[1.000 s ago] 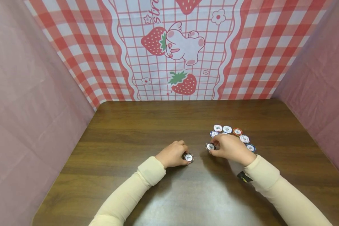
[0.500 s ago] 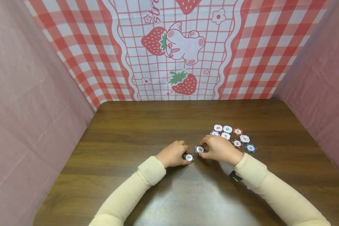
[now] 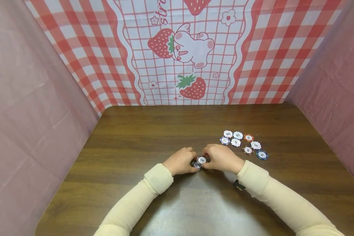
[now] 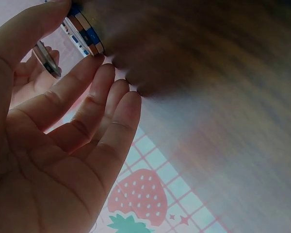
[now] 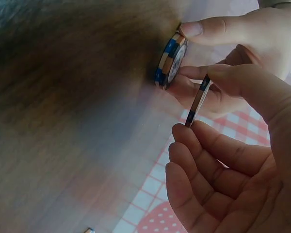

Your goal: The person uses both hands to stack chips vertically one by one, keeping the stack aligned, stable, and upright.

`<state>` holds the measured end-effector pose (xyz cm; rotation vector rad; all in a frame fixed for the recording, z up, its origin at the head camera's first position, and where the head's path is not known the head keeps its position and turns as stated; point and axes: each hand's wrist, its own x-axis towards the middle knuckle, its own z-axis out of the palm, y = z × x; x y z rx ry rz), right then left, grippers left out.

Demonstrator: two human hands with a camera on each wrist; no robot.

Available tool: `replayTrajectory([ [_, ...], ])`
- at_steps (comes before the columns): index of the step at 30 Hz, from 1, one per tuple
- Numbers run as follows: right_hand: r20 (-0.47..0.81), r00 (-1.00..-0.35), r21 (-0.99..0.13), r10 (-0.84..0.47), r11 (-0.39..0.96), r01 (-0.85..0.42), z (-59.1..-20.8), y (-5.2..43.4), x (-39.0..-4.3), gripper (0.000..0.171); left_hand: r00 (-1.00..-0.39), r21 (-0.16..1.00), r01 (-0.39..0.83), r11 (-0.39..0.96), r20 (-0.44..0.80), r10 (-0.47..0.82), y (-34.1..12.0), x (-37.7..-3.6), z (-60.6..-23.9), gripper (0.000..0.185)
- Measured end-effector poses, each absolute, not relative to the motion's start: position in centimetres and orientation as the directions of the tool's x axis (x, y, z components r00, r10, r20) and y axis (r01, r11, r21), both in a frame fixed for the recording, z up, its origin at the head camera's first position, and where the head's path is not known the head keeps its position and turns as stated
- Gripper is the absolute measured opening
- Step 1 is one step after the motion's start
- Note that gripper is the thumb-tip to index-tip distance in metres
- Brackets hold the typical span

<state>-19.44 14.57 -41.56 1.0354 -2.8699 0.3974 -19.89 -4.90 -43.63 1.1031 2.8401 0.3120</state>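
High head view, close wrist views

The upper chip (image 3: 202, 159) is dark-rimmed and white-centred, the sleeves (image 3: 158, 178) cream.

Glare whitens the worktop (image 3: 153, 127) nearest me, between soft shadows from my arms (image 3: 128, 205); up close, my left hand (image 4: 58, 145) is dim, the grain (image 4: 223, 82) beyond it blurred.

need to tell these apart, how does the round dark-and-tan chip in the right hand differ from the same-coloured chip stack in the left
The chip is thin; the stack thicker. The chip is held clear of the brown table; the stack rests on it. From above, the chip's 100 shows; the stack's top is partly covered. Both have dark-and-tan edges.
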Motion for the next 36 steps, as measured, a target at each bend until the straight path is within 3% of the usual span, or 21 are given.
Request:
replayTrajectory([
  [36,0.101,-0.722,-0.225,-0.685,0.691,-0.687,-42.8,13.2,-19.5,0.018,-0.756,0.214,0.638,0.740,-0.010,0.655,-4.8,-19.7,-43.6,0.031],
])
